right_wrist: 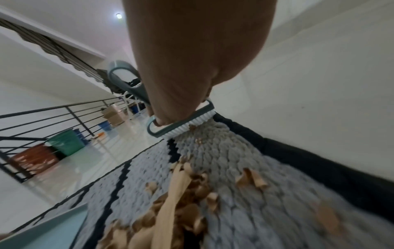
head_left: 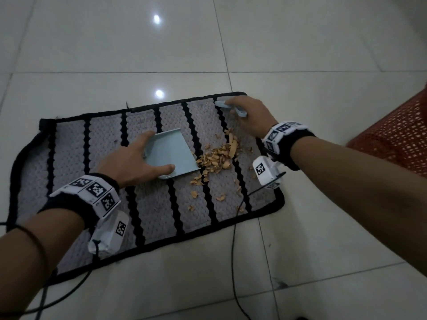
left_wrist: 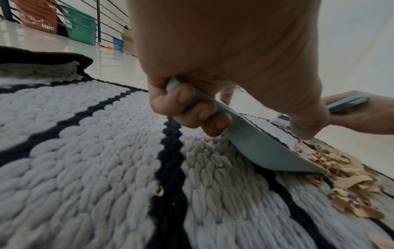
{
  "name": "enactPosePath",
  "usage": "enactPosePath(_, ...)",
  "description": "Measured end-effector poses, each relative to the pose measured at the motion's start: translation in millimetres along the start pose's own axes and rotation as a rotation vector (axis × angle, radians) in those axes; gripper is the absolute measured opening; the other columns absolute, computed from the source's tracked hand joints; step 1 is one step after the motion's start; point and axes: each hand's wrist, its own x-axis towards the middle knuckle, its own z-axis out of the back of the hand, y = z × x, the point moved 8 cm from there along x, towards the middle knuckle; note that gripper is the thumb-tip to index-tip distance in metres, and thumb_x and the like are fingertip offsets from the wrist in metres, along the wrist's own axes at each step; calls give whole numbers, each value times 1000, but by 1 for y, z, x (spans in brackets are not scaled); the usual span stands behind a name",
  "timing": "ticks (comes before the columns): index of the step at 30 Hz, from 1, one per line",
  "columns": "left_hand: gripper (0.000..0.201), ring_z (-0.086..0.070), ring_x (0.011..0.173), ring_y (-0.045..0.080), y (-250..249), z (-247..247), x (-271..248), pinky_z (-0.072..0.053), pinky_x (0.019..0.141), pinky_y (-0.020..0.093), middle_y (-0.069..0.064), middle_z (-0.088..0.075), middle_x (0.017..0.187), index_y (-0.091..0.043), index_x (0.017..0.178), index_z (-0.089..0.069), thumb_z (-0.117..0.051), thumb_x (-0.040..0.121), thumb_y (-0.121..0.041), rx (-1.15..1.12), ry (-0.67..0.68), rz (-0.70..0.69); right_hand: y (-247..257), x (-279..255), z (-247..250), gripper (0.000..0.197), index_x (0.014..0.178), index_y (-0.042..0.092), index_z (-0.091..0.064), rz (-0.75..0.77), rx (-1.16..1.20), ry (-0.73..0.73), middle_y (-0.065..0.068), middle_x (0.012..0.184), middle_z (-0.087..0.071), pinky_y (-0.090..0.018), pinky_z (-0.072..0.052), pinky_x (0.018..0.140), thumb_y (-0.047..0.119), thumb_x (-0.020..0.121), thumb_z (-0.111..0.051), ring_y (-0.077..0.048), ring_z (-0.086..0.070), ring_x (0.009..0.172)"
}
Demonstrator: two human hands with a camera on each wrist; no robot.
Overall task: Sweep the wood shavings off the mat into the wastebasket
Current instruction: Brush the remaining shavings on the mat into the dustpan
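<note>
A grey mat (head_left: 69,158) with black stripes lies on the tiled floor. A pile of tan wood shavings (head_left: 217,155) sits on its right half, with a few strays nearer me. My left hand (head_left: 129,162) grips a pale blue dustpan (head_left: 169,155) by its rear, tilted with its front lip on the mat against the pile (left_wrist: 332,161). My right hand (head_left: 249,116) holds a small blue brush (head_left: 231,107) at the mat's far right corner, with the white bristles (right_wrist: 187,125) down on the mat. An orange mesh wastebasket (head_left: 397,137) stands at the right edge.
Black cables (head_left: 234,250) trail over the white tiles in front of the mat. In the left wrist view an orange basket (left_wrist: 37,16) and a green basket (left_wrist: 80,25) stand by a black railing far off, beside a blue bucket (left_wrist: 118,44).
</note>
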Motion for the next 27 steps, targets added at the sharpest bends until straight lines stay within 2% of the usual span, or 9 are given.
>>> enactPosePath(3, 102, -63, 102, 31, 0, 1, -2, -53, 85, 42, 8, -58, 130, -44, 145, -17, -60, 62, -85, 17, -8, 0, 8, -11, -13, 45, 124, -1, -60, -19, -7, 76, -22, 127, -60, -48, -46, 97, -10, 80, -60, -38, -56, 116)
enactPosePath(9, 100, -62, 99, 31, 0, -1, -7, -50, 79, 37, 10, -57, 130, -42, 146, -19, -62, 65, -82, 13, -9, -16, 46, -90, -32, 51, 123, 4, -59, 124, -11, 181, -18, 130, -57, -49, -48, 97, -7, 74, -69, -36, -54, 116)
enactPosePath(11, 99, -62, 100, 31, -1, -1, -8, -50, 80, 38, 10, -58, 130, -43, 145, -19, -62, 66, -82, 14, -10, -12, 57, -111, -33, 47, 122, 4, -60, 195, 13, 197, -16, 126, -59, -47, -49, 91, -8, 77, -67, -35, -56, 112)
enactPosePath(13, 98, -62, 102, 31, -1, -2, -9, -49, 81, 38, 10, -57, 131, -43, 146, -19, -63, 67, -80, 10, -5, -4, 59, -115, -27, 39, 119, 5, -61, 216, 89, 143, -13, 118, -63, -43, -51, 83, -7, 81, -62, -28, -59, 103)
enactPosePath(16, 99, -60, 110, 31, 0, 1, -10, -49, 86, 41, 9, -53, 137, -41, 148, -19, -65, 68, -78, -25, 13, 1, 43, -95, -5, 34, 120, 3, -62, 112, 187, -59, -12, 113, -67, -39, -54, 81, -6, 87, -59, -17, -59, 95)
enactPosePath(20, 101, -58, 114, 31, 12, 15, -17, -49, 91, 42, 8, -53, 140, -43, 149, -21, -67, 66, -78, -31, 8, 16, 25, -62, 7, 30, 121, 0, -62, 7, 163, -197, -18, 114, -67, -50, -53, 87, 12, 94, -55, -34, -63, 102)
enactPosePath(22, 103, -58, 115, 30, 23, 22, -20, -48, 93, 42, 7, -54, 139, -45, 148, -24, -68, 62, -80, -36, 8, 41, 32, -47, -2, 29, 122, 2, -63, 2, 146, -139, -17, 116, -67, -47, -51, 92, 7, 94, -57, -34, -62, 104)
enactPosePath(25, 106, -60, 111, 27, 32, 24, -26, -48, 91, 40, 5, -54, 139, -48, 145, -27, -65, 55, -87, -37, 32, 37, 62, -37, -28, 29, 120, 4, -65, 65, 169, 38, -15, 115, -69, -36, -48, 91, 7, 92, -61, -31, -63, 103)
enactPosePath(27, 103, -60, 110, 25, 34, 20, -30, -48, 90, 39, 4, -54, 139, -49, 145, -28, -67, 56, -84, -41, 53, 34, 81, -40, -47, 32, 122, 6, -65, 105, 142, 142, -15, 116, -69, -36, -47, 91, 4, 91, -60, -31, -62, 104)
